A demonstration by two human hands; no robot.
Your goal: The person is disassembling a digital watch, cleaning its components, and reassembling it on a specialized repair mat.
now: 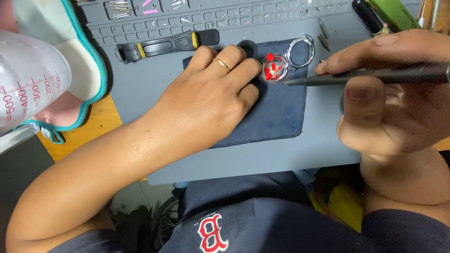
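My left hand (213, 96), a gold ring on one finger, rests palm-down on a dark blue cloth (276, 110). Its fingertips pinch a small round clear part with red pieces inside (274, 69). A clear ring-shaped piece (301, 49) lies just beyond it on the cloth. My right hand (384, 93) grips a thin dark tool (370, 76) held level, whose tip touches the right edge of the round part.
A grey work mat (140, 93) with small compartments holds a black watch strap with yellow bands (164, 44), loose pins and metal bits (322, 33). A clear measuring cup (28, 79) and a teal-edged item (86, 51) sit at the left. A green tool (393, 13) lies at the top right.
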